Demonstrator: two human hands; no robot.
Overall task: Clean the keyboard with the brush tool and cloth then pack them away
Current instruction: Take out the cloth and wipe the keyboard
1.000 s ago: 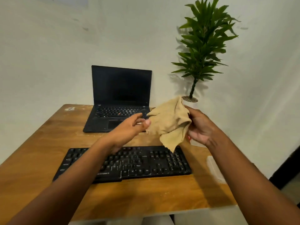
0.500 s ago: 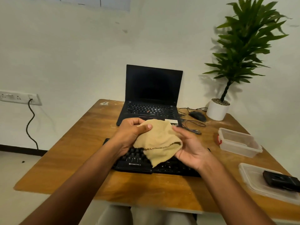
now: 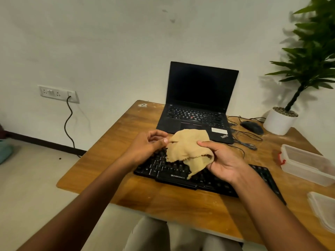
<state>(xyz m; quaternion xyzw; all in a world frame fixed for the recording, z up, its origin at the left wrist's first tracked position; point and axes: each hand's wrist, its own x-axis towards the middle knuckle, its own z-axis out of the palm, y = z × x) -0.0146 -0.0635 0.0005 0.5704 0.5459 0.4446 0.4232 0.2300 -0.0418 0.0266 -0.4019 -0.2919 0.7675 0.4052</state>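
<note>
Cloth (image 3: 188,147) lowered (one), two hands' grip: left (image 3: 145,147), right (image 3: 223,160).

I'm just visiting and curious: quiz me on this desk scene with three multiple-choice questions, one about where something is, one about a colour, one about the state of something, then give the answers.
1. Where is the computer mouse?
A. On the floor
B. On the table between the laptop and the plant pot
C. Inside the clear container

2. What colour is the cloth?
A. Tan
B. Bright blue
C. Black

3. What state is the laptop screen in?
A. Closed flat
B. Open and showing a bright picture
C. Open and dark

Answers:
1. B: the computer mouse lies on the table, right of the laptop and left of the white plant pot.
2. A: the cloth, held by the left hand and right hand above the keyboard, is tan.
3. C: the lid stands up and the screen is black.
</note>
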